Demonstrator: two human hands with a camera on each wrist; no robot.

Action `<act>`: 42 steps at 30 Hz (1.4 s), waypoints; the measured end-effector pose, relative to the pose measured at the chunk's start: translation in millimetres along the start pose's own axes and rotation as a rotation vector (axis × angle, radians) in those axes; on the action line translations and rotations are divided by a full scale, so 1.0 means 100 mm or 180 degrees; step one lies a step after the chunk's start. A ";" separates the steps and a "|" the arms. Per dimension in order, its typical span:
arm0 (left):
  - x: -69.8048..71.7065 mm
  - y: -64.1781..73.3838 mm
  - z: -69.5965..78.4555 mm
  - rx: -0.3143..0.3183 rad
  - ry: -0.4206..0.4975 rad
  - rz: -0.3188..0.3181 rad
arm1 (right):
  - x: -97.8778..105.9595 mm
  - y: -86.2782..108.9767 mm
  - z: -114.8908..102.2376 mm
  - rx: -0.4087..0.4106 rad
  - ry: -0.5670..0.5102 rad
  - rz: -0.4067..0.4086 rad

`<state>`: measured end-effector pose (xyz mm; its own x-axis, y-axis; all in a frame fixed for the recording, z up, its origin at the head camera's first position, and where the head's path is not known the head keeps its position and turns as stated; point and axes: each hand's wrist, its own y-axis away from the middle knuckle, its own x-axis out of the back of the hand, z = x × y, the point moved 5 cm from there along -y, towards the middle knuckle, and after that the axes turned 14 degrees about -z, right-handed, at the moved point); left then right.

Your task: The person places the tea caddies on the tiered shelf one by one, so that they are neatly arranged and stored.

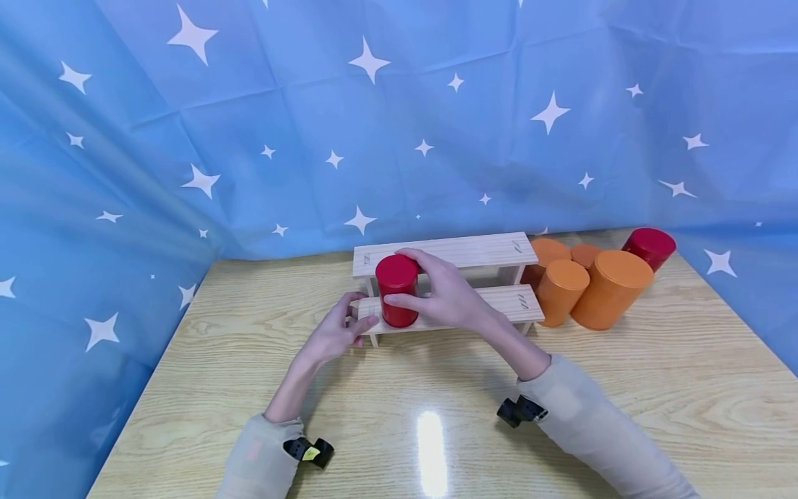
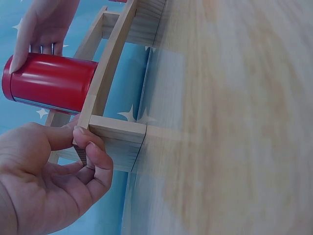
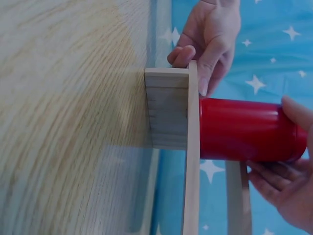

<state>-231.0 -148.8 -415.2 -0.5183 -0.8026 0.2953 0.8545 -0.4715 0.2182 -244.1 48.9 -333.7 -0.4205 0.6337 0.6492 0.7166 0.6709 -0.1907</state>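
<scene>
A red cylindrical canister [image 1: 399,294] stands upright at the left end of the lower step of a two-tier wooden rack [image 1: 445,251]. My right hand [image 1: 450,291] grips it near the top, thumb on the front and fingers behind. In the right wrist view the base of the canister [image 3: 244,129] meets the step board. My left hand [image 1: 334,330] pinches the left end of the lower step. The left wrist view shows its thumb and fingers [image 2: 100,166] curled round the board's corner, just above the rack's leg [image 2: 120,126].
Right of the rack stand several orange canisters [image 1: 614,287] of different sizes, grouped close together. Another red canister [image 1: 650,247] is behind them at the right. A blue cloth with white stars [image 1: 399,125] hangs behind the wooden table [image 1: 249,360].
</scene>
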 end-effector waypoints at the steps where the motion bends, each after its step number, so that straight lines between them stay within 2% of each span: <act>1: 0.00 0.00 0.00 -0.0003 0.0000 -0.0001 | 0.00 0.00 0.00 -0.0008 0.0002 -0.0001; 17: 0.00 -0.01 -0.01 0.0013 -0.0015 0.0030 | -0.03 -0.03 0.03 -0.0018 0.0025 -0.0010; 25: -0.01 0.00 -0.02 0.0013 -0.0007 0.0035 | -0.02 -0.02 0.01 -0.0169 0.0048 -0.0115; 32: -0.01 0.00 -0.02 0.0009 0.0004 0.0034 | -0.02 0.00 0.01 -0.0148 -0.0064 -0.0177; 42: -0.01 0.00 -0.01 -0.0013 0.0003 0.0003 | 0.05 0.07 0.04 -0.0125 -0.0103 -0.0098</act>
<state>-231.0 -148.3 -416.4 -0.5173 -0.8034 0.2948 0.8552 -0.4721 0.2141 -243.6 58.3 -334.6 -0.4600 0.6257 0.6300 0.7241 0.6750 -0.1417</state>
